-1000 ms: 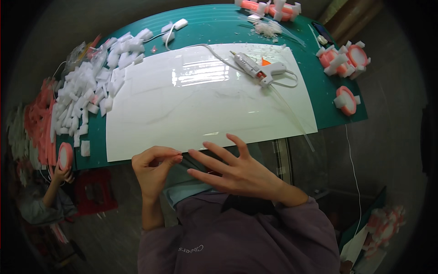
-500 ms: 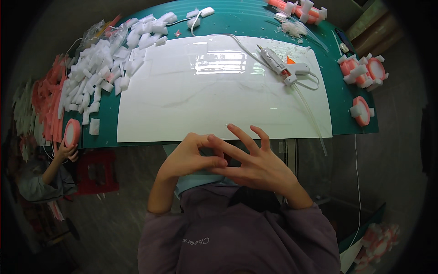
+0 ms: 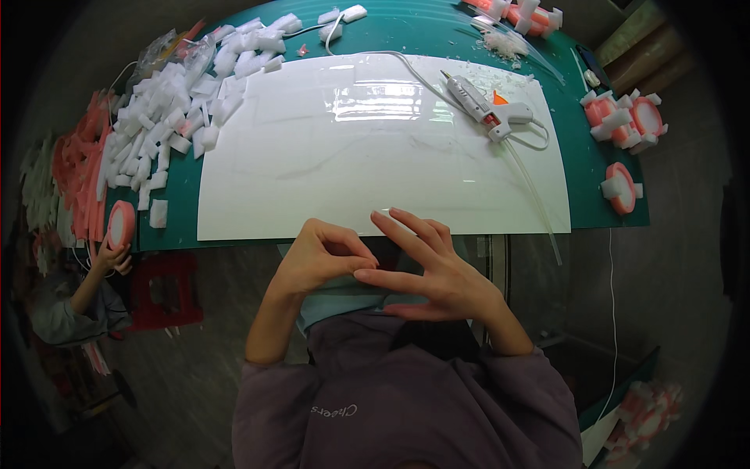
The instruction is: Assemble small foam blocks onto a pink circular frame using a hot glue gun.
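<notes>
The green bench fills the upper half of the head view, its far edge cut off at twelve o'clock, and a big white sheet lies flat across its middle. At ten o'clock a heap of white foam pieces spreads beside the sheet. A glue gun rests on the sheet at one o'clock, its cord trailing off. Pink-and-white foam rings sit at two o'clock. At the sheet's near edge, the left hand is curled, fingertips pinched, touching the right hand, fingers spread; whether anything is held cannot be told.
</notes>
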Available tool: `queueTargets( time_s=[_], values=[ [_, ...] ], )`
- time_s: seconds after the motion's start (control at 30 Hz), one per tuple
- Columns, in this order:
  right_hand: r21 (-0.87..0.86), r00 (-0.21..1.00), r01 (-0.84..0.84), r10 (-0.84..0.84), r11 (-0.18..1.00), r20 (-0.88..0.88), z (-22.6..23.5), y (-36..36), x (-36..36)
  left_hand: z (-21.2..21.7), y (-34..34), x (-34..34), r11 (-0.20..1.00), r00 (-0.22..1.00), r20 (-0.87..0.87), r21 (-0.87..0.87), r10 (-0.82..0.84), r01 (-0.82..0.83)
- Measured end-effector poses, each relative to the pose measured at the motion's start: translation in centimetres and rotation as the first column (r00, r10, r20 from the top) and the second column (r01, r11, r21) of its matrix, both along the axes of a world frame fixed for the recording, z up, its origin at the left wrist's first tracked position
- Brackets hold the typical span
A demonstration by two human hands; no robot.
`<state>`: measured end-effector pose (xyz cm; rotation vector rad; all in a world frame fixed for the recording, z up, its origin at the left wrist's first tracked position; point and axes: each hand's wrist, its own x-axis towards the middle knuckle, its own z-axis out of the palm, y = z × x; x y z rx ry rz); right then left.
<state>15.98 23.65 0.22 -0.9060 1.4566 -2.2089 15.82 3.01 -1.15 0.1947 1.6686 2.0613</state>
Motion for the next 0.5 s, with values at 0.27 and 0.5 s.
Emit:
queueTargets(
  time_s=[0.27, 0.5],
  values=[
    [-0.164, 0.955, 0.031, 0.019, 0.986, 0.297, -2.0, -0.4, -0.5, -1.2, -0.2, 1.3, 0.914, 0.931, -0.098, 0.253, 0.351, -0.318],
    [-0.323, 0.818, 0.075, 0.127, 0.944, 0.56, -1.3, -2.2, -0.9, 0.1, 4.8, 3.1, 0.917, 0.881, -0.255, 0.107, 0.398, -0.383]
  ],
)
